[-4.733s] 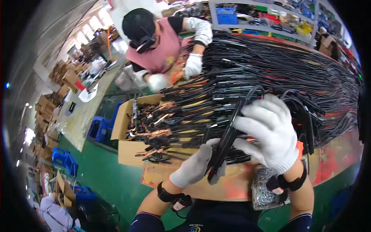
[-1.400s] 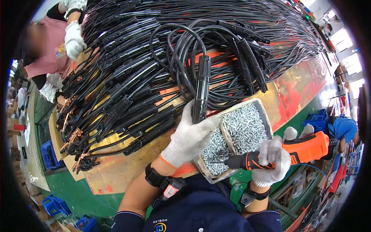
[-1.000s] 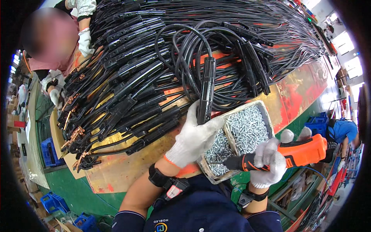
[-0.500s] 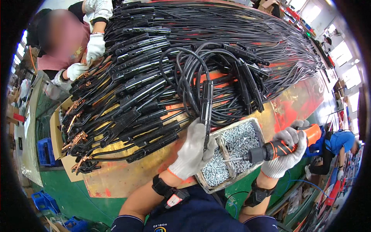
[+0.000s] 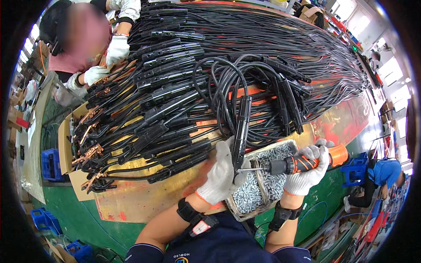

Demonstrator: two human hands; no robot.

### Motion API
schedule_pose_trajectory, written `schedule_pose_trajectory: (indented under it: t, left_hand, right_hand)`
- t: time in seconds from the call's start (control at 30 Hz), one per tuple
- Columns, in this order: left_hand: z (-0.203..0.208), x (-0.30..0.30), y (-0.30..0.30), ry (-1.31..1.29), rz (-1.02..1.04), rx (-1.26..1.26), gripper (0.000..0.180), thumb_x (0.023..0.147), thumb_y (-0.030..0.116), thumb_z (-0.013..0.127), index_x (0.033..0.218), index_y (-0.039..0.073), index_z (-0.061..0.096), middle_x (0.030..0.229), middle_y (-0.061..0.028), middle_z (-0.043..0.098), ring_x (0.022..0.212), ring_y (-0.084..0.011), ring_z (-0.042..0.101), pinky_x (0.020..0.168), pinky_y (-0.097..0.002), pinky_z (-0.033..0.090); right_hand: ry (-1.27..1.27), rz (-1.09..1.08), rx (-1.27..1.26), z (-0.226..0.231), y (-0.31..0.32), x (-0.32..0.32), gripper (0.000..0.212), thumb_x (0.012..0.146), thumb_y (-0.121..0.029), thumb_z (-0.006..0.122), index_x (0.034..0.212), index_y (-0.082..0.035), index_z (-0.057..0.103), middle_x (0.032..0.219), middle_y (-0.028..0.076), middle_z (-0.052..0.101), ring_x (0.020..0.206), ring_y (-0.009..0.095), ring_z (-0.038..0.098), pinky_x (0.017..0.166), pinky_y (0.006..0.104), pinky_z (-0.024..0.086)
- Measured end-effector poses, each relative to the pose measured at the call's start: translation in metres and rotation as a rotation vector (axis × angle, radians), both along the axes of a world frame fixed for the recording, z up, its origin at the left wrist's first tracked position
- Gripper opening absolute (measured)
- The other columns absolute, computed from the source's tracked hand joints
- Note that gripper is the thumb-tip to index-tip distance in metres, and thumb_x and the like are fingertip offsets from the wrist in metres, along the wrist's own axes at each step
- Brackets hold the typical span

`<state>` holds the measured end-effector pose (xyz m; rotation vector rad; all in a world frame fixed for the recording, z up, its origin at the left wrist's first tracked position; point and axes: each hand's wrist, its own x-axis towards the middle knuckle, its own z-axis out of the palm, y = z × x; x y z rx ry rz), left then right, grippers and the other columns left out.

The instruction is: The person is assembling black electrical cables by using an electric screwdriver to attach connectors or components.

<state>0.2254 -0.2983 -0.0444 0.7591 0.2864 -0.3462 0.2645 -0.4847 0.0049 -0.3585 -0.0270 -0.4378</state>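
Note:
My left hand (image 5: 220,172), in a white knit glove, is closed round the lower end of a black tubular cable handle (image 5: 242,127) that stands nearly upright. From the handle's top a black cable loops over to the left. My right hand (image 5: 310,170), gloved too, grips an orange and black power screwdriver (image 5: 302,165) held level. Its bit points left and reaches the handle's lower end beside my left fingers; whether a screw sits on the tip is too small to tell. Below the screwdriver stands a two-part tray (image 5: 293,144) full of small silver screws.
Many black cables with handles (image 5: 171,85) cover the table (image 5: 131,204), copper clamp parts (image 5: 90,153) at their left ends. A co-worker's gloved hands (image 5: 117,50) work at the far left. An open cardboard box (image 5: 66,144) is at the table's left edge. Another person (image 5: 386,171) bends at the right.
My right hand has brought the screwdriver left and up from over the screw tray to the handle's lower end. The handle in my left hand has shifted slightly right in the view.

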Motion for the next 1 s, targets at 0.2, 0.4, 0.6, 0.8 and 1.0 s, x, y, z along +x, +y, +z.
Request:
schedule_pose_trajectory:
  t: [0.2, 0.4, 0.6, 0.8, 1.0]
  left_hand:
    - [-0.002, 0.001, 0.001, -0.164, -0.026, 0.234, 0.079, 0.092, 0.078, 0.024, 0.134, 0.013, 0.04, 0.065, 0.0012, 0.048, 0.048, -0.0069, 0.044, 0.042, -0.0213, 0.035]
    - [0.007, 0.0, -0.004, 0.017, -0.024, 0.086, 0.077, 0.094, 0.076, 0.027, 0.14, 0.014, 0.036, 0.069, -0.0003, 0.049, 0.048, -0.0082, 0.041, 0.042, -0.0225, 0.034]
    - [-0.007, 0.002, -0.009, -0.159, 0.053, 0.345, 0.067, 0.095, 0.072, 0.033, 0.135, 0.019, 0.042, 0.071, -0.0009, 0.052, 0.049, -0.0097, 0.044, 0.043, -0.0228, 0.036]
    - [-0.006, 0.003, -0.007, 0.172, -0.009, 0.171, 0.058, 0.098, 0.069, 0.031, 0.118, 0.02, 0.054, 0.071, 0.0006, 0.054, 0.06, -0.012, 0.05, 0.053, -0.0272, 0.042]
    - [0.012, 0.0, 0.007, 0.152, 0.022, 0.005, 0.048, 0.1, 0.052, 0.045, 0.123, 0.01, 0.051, 0.08, -0.0013, 0.058, 0.07, -0.0148, 0.055, 0.064, -0.0292, 0.047]
  right_hand:
    - [-0.051, -0.069, -0.182, 0.014, 0.008, -0.014, 0.031, 0.096, -0.005, 0.054, 0.124, 0.0, 0.043, 0.073, 0.001, 0.041, 0.065, 0.009, 0.04, 0.061, 0.0247, 0.04]
    - [-0.344, -0.117, -0.627, 0.049, 0.03, -0.032, 0.046, 0.095, -0.01, 0.052, 0.14, -0.007, 0.042, 0.135, 0.013, 0.052, 0.058, 0.008, 0.042, 0.049, 0.024, 0.042]
    - [-0.409, -0.094, -0.891, 0.08, 0.063, -0.032, 0.038, 0.097, -0.02, 0.051, 0.132, -0.012, 0.04, 0.11, 0.011, 0.049, 0.051, 0.013, 0.046, 0.046, 0.0292, 0.044]
    - [-0.248, -0.111, -1.039, 0.084, 0.081, -0.031, 0.029, 0.096, -0.024, 0.054, 0.118, -0.012, 0.04, 0.078, 0.008, 0.046, 0.045, 0.015, 0.045, 0.043, 0.0308, 0.043]
    - [0.051, -0.187, -1.257, 0.067, 0.058, -0.025, 0.034, 0.084, -0.005, 0.068, 0.102, -0.013, 0.04, 0.056, 0.004, 0.044, 0.041, 0.015, 0.045, 0.041, 0.0323, 0.042]
